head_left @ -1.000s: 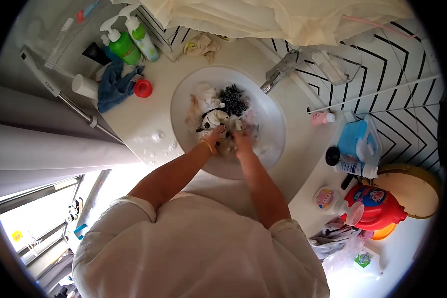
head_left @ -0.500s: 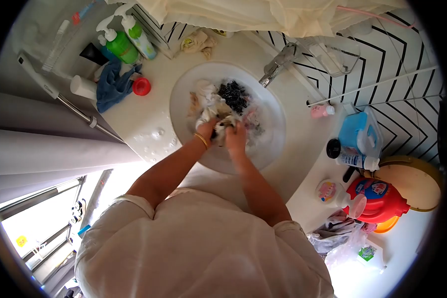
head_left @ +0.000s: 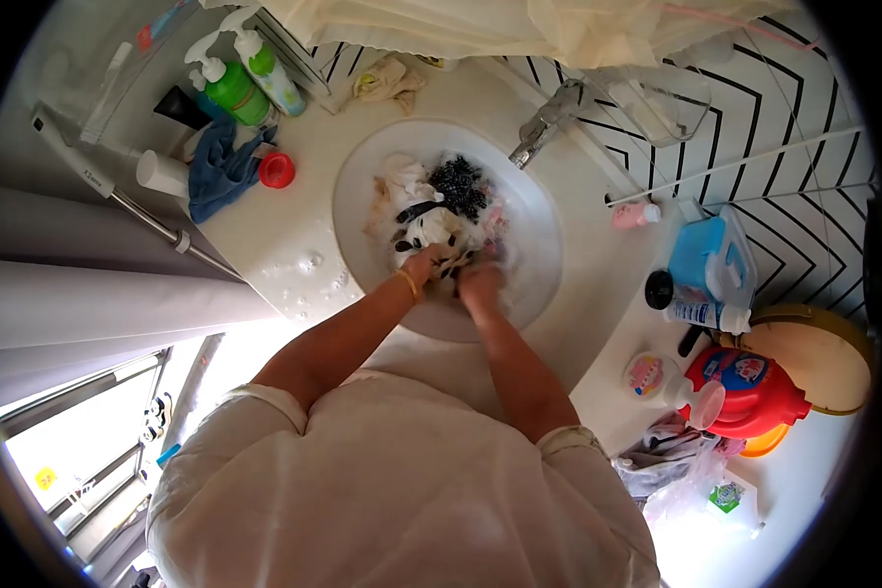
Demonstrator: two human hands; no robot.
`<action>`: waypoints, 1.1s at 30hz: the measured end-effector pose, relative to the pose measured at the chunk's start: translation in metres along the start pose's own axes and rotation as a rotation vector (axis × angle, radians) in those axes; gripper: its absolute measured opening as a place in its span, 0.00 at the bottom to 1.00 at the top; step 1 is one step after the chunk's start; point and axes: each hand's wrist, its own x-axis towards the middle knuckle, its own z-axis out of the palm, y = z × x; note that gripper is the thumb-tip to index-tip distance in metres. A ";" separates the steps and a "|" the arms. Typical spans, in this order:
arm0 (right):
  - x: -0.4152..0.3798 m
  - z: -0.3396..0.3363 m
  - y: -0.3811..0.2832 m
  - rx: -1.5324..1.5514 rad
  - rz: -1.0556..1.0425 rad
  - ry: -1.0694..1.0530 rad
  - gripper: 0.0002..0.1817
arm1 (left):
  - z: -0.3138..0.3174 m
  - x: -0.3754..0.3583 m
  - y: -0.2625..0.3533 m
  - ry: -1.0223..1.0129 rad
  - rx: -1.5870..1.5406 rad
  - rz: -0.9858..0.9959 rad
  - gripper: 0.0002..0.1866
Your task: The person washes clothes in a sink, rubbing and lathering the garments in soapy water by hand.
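Note:
A white oval basin point(head_left: 544, 230) holds several wet pieces of fabric among suds. My left hand point(head_left: 429, 267), with a yellow band at its wrist, is closed on a white cloth with black patches point(head_left: 433, 227). Just to its right, my right hand point(head_left: 480, 282) is blurred by motion at the same cloth's lower edge; its fingers are smeared. Farther back in the basin lie a black speckled cloth point(head_left: 459, 188) and a pale cloth point(head_left: 402, 176). A pink cloth point(head_left: 496, 223) is at the right.
A metal faucet point(head_left: 549, 122) reaches over the basin's back right. Pump bottles point(head_left: 237, 93), a blue cloth point(head_left: 223, 171) and a red round lid point(head_left: 276, 171) stand at the left. At the right are a blue box point(head_left: 701, 260) and a red detergent bottle point(head_left: 745, 392).
Both hands have moved slightly toward my body. More of the black-patched white cloth now shows, spread out beyond my left hand.

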 end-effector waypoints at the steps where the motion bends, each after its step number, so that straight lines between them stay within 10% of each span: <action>1: -0.012 0.017 0.004 -0.344 -0.187 0.075 0.25 | -0.004 0.018 -0.008 0.057 -0.009 -0.037 0.32; 4: 0.027 0.010 0.006 0.195 0.284 -0.400 0.25 | -0.018 0.047 -0.023 0.061 0.545 0.198 0.32; 8: 0.014 -0.039 -0.049 0.970 0.617 -0.172 0.14 | -0.015 0.014 -0.001 0.031 -0.279 -0.068 0.30; 13: -0.062 -0.080 -0.135 0.426 -0.535 0.240 0.12 | -0.057 0.097 -0.029 -0.751 -0.548 -0.161 0.23; 17: 0.013 -0.044 -0.084 0.183 -0.030 0.201 0.12 | -0.026 0.056 -0.026 -0.437 -0.398 0.102 0.19; 22: -0.024 -0.061 -0.109 0.409 -0.185 0.231 0.13 | -0.030 0.024 -0.005 -0.196 -0.358 0.177 0.17; 26: -0.050 -0.065 -0.122 0.390 -0.280 0.149 0.15 | -0.044 0.025 -0.011 -0.689 -0.458 0.051 0.18; 28: -0.024 -0.055 -0.099 0.330 -0.100 0.143 0.15 | -0.047 0.081 -0.046 -0.432 -0.083 0.453 0.16; 33: 0.018 -0.017 -0.026 0.614 0.234 -0.102 0.18 | 0.006 -0.017 -0.009 -0.065 -0.064 0.265 0.28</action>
